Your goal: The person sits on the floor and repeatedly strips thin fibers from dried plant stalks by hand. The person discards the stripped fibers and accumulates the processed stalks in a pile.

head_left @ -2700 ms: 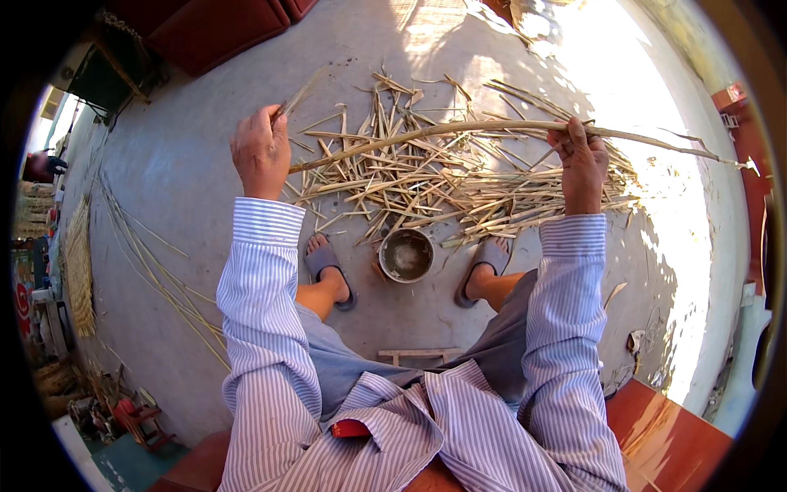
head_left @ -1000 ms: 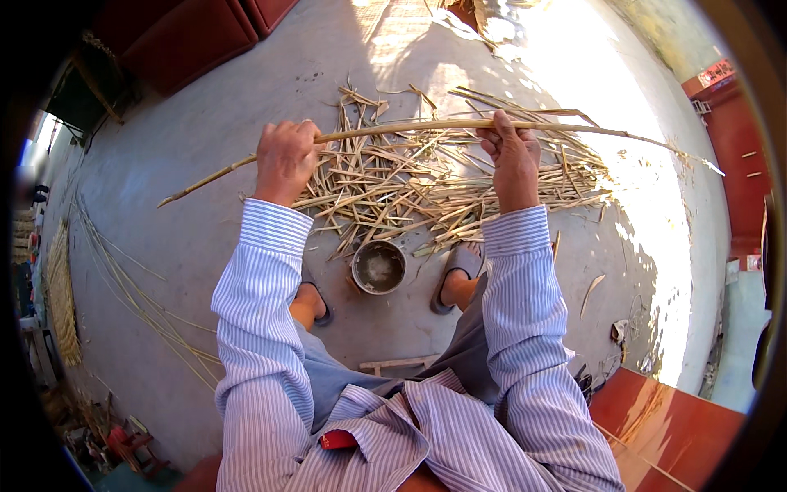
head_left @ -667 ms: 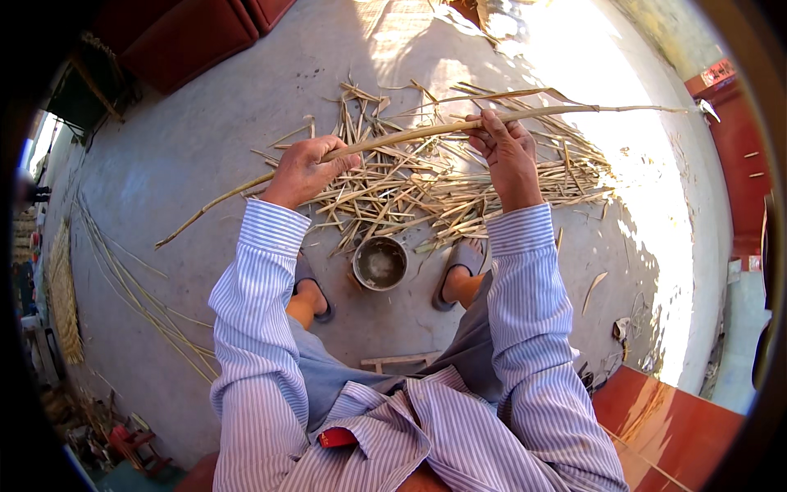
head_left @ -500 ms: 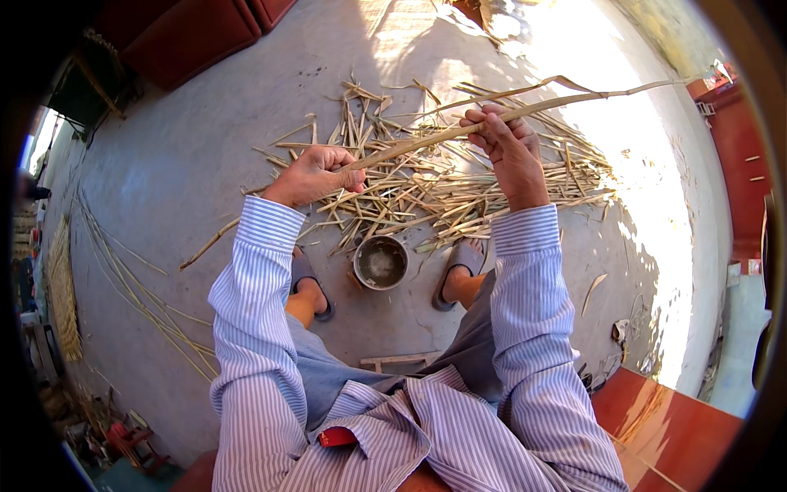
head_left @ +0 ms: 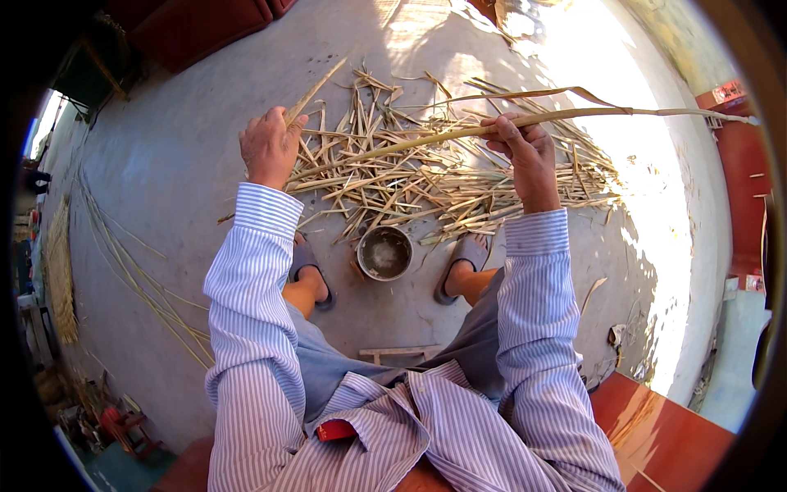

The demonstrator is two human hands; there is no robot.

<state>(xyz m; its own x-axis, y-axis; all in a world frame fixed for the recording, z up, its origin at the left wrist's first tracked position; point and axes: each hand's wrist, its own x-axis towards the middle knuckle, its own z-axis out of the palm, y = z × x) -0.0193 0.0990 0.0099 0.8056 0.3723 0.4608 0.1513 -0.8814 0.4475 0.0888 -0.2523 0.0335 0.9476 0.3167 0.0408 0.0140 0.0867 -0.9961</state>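
My right hand [head_left: 525,156] is closed round a long dry reed-like stalk [head_left: 410,145], pinching it between thumb and fingers. Its thin pale tip runs far to the right, and a loose dry leaf [head_left: 566,90] arches above it. The stalk's other end reaches left, close to my left wrist. My left hand [head_left: 270,146], with its back up, is closed on a short dry stalk piece [head_left: 318,88] that sticks up and to the right, apart from the long stalk. Beneath both hands a heap of dry stalk pieces [head_left: 402,184] lies on the floor.
A round metal bowl [head_left: 384,253] stands between my sandalled feet. Long thin stems [head_left: 131,271] lie on the floor at left. A low wooden bar [head_left: 399,352] is near my knees. A red-brown panel [head_left: 656,426] sits at lower right, a dark red sofa [head_left: 197,33] at upper left.
My left hand has moved up and left off the long stalk's end and now holds a separate short piece. My right hand and the stalk have shifted slightly right.
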